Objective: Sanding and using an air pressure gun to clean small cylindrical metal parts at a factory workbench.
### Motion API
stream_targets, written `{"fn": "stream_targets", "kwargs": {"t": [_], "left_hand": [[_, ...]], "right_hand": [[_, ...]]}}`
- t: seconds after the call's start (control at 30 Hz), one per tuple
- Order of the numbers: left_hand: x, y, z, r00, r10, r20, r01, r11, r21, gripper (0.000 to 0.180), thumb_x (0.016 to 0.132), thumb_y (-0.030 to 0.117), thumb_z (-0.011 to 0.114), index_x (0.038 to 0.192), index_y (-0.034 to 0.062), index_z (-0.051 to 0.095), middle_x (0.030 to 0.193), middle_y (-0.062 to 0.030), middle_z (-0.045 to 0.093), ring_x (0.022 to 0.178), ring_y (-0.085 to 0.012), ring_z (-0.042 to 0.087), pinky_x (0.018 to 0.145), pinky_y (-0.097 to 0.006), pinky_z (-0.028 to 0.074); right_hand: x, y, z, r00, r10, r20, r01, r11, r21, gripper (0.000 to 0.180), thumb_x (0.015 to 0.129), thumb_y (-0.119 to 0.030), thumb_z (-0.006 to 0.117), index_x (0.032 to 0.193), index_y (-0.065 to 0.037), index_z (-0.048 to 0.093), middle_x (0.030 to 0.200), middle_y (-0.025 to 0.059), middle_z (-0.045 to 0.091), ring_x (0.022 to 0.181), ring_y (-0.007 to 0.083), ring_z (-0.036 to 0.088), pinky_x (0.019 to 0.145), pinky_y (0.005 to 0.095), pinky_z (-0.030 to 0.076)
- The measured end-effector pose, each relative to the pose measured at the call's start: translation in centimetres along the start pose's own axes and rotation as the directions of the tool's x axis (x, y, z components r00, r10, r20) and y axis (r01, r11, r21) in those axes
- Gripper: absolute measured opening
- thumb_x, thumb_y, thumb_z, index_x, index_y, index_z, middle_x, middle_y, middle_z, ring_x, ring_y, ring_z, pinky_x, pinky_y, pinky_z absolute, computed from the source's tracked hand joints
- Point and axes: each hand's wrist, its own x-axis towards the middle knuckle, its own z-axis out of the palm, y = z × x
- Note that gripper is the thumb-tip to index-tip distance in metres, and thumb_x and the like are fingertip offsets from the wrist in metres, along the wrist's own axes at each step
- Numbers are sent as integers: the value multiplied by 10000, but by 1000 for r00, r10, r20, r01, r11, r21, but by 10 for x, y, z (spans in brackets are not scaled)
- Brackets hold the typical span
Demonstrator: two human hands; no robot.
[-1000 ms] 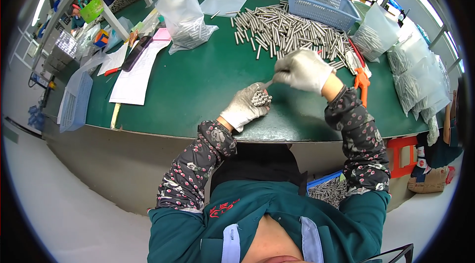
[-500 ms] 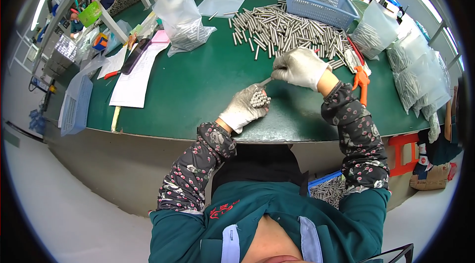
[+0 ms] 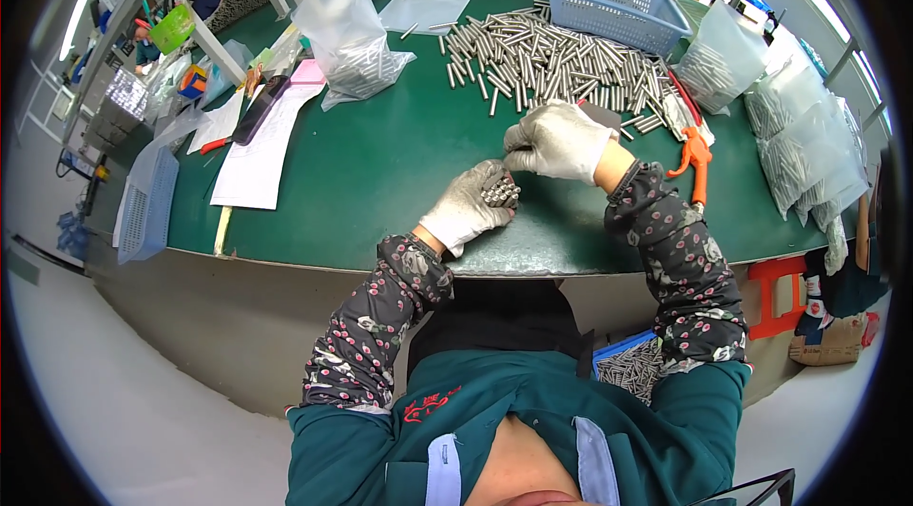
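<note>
My left hand (image 3: 464, 208), in a white work glove, is closed round a bundle of short metal pins (image 3: 499, 191) whose round ends face up. Just beyond it, my right hand (image 3: 559, 141), also gloved, has its fingers pinched together close to the left fingertips. Whatever lies in that pinch is hidden. A large loose pile of the same pins (image 3: 547, 54) spreads over the green table (image 3: 380, 164) past my right hand. Beside the right hand's knuckles shows a small dark flat piece (image 3: 601, 116), partly covered by the hand.
A blue perforated basket (image 3: 613, 11) stands behind the pile. Orange-handled tool (image 3: 697, 164) lies at right, near bags of pins (image 3: 799, 149). Another bag (image 3: 352, 54), papers (image 3: 257, 164) and a dark phone-like object (image 3: 261, 110) sit left. A crate of pins (image 3: 630, 368) is below the table edge.
My right hand has moved left and slightly nearer, up to the left fingers. The pin seen between the hands before is out of sight. My left hand has hardly moved.
</note>
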Motion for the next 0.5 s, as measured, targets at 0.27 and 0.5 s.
{"fn": "stream_targets", "kwargs": {"t": [0.27, 0.5], "left_hand": [[-2, 1, -2, 998, -37, 40, 40, 996, -76, 447, 622, 13, 689, 1026, 0, 499, 906, -47, 543, 839, -119, 524, 765, -246, 437], [-1, 3, -3, 993, -116, 3, 115, 989, 90, 493, 630, 2, 685, 1078, -5, 479, 961, -69, 534, 873, -133, 518, 797, -248, 434]], "right_hand": [[-1, 4, 7, 988, -129, -86, 131, 991, 13, 186, 694, -244, 646, 755, -68, 644, 628, 106, 564, 638, 275, 558, 633, 367, 441], [-8, 21, 4, 983, -68, -173, 72, 997, 18, 200, 680, -250, 653, 743, -61, 641, 633, 93, 566, 658, 257, 556, 654, 358, 428]]}}
